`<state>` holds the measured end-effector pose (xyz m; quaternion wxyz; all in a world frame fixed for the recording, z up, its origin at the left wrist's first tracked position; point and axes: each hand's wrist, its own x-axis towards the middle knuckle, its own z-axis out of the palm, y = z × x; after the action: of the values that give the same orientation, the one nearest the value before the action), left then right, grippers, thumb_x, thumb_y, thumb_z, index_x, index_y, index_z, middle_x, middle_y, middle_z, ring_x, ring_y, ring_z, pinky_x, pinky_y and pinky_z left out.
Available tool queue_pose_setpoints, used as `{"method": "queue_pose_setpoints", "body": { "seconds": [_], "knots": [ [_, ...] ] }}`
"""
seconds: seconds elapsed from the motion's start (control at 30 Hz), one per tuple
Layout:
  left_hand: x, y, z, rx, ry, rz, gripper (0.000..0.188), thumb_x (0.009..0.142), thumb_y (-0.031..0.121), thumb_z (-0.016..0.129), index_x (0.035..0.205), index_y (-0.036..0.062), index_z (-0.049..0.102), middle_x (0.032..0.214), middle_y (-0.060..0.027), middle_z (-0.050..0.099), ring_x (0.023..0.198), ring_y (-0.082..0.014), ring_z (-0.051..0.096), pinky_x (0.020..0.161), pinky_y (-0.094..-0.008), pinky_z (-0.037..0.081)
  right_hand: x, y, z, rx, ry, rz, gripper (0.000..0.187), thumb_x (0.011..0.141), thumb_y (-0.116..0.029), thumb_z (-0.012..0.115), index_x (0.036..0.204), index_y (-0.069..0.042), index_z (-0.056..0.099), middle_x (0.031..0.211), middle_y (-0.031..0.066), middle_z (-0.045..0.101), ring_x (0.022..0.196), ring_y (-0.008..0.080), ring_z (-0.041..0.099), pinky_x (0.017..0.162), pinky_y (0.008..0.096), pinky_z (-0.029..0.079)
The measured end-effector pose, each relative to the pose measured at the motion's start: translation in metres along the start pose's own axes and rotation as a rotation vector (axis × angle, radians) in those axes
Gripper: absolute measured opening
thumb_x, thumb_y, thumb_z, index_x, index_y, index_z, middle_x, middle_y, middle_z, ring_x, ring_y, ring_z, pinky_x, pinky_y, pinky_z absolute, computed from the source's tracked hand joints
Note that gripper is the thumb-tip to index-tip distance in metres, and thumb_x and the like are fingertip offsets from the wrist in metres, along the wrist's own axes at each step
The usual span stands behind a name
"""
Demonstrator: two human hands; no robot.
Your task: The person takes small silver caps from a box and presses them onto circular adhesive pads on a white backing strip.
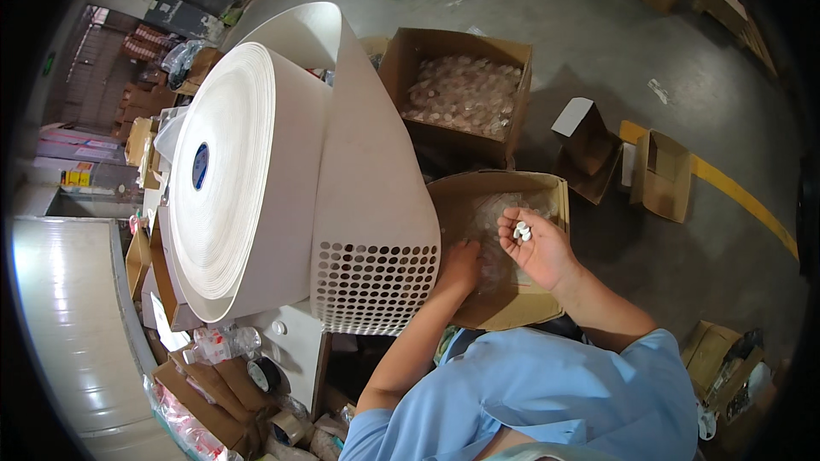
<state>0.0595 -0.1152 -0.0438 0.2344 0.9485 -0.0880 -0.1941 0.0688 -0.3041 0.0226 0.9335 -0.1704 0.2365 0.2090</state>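
Big white roll (243,162), well left of left hand; punched white strip (371,179) looping off it, just beside left hand. Left hand (462,265) down in near cardboard box (504,312) at clear plastic (487,209) (fingers hidden, cannot tell grip). Far cardboard box (461,145) of clear packets (465,90), beyond both hands. Right hand (536,248) over near box, palm up, cupped around small white pieces (523,231). Small open carton (666,188) on floor, right of right hand.
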Motion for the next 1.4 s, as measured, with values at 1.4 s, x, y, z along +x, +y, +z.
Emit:
{"method": "queue_pose_setpoints", "body": {
  "seconds": [1.4],
  "knots": [
    [-0.046,0.062,-0.071,-0.817,0.245,0.136,0.018,0.090,0.018,0.061,0.089,0.0006,0.064,0.072,-0.0053,0.062,0.064,-0.0126,0.054,0.057,-0.0259,0.045,-0.042,0.008,0.023,-1.580,-0.227,-1.054,0.011,0.069,-0.012,0.063,0.077,-0.004,0.066,0.074,0.0083,0.058,0.066,0.0287,0.060,0.056,0.0394,0.047]
  ]
}}
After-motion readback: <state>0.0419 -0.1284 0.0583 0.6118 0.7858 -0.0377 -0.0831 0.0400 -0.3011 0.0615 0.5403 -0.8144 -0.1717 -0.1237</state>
